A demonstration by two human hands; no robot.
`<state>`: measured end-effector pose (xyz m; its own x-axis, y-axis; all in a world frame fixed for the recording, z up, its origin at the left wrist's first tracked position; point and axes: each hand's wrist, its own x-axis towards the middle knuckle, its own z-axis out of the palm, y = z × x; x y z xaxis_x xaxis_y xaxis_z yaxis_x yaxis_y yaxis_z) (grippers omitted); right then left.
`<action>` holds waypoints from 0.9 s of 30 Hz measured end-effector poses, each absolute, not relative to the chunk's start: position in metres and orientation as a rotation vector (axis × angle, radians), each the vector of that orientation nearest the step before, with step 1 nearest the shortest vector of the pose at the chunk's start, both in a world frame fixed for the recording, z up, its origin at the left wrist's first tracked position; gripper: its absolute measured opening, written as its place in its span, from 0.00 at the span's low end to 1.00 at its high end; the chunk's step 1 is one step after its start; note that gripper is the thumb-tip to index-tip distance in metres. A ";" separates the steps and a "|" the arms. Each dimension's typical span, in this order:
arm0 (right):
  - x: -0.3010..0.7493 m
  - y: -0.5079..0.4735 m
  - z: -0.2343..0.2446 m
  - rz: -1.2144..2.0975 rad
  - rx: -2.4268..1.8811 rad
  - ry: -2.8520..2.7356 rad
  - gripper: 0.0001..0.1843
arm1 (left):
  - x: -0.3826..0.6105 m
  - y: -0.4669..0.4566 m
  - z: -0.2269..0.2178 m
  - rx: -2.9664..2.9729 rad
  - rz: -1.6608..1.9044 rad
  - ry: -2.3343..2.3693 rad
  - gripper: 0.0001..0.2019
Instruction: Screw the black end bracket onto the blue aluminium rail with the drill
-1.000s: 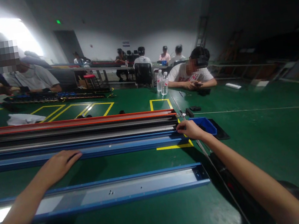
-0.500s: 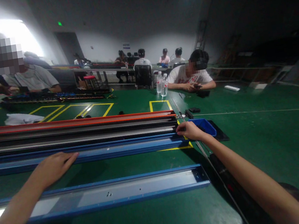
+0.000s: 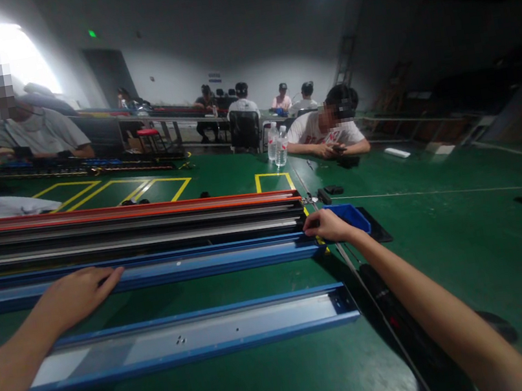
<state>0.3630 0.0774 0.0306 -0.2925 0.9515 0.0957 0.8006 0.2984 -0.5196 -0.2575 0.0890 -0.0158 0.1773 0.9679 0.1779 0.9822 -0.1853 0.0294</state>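
A long blue metal channel with a silvery inner face lies across the view, alongside the darker rails. My left hand bends over it at the left, thumb stretched along it and the other fingertips hidden behind its far side. At its right end, my right hand is closed in a pinch on the far edge. Nearer to me, a second blue channel lies on the green table, with small holes in its pale floor.
Behind the held channel run black rails and an orange-edged rail. A blue bin stands beside my right hand. Two water bottles stand farther back, near a seated person. Another person is at the far left.
The view has shifted slightly right. The held channel now covers the yellow tape that showed along its near edge. Both hands keep their places on it.
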 end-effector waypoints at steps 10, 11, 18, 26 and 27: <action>0.369 0.080 0.026 0.621 -1.524 -2.182 0.06 | -0.254 0.089 -0.013 -2.337 0.054 -1.902 0.34; 0.370 0.080 0.026 0.638 -1.516 -2.186 0.06 | -0.255 0.089 -0.014 -2.328 0.064 -1.917 0.34; 0.373 0.083 0.023 0.743 -1.466 -2.181 0.06 | -0.261 0.088 -0.009 -2.413 0.096 -2.002 0.34; 0.371 0.082 0.025 0.850 -1.430 -2.143 0.09 | -0.258 0.077 0.003 -2.437 0.060 -2.060 0.36; 0.371 0.082 0.025 0.861 -1.428 -2.139 0.09 | -0.259 0.077 0.003 -2.442 0.020 -2.058 0.35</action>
<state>0.3708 0.0822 0.0247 -0.3800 0.9249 0.0096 0.6606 0.2786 -0.6971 -0.2587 0.0767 0.0027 0.1699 0.9845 -0.0432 0.9852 -0.1686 0.0321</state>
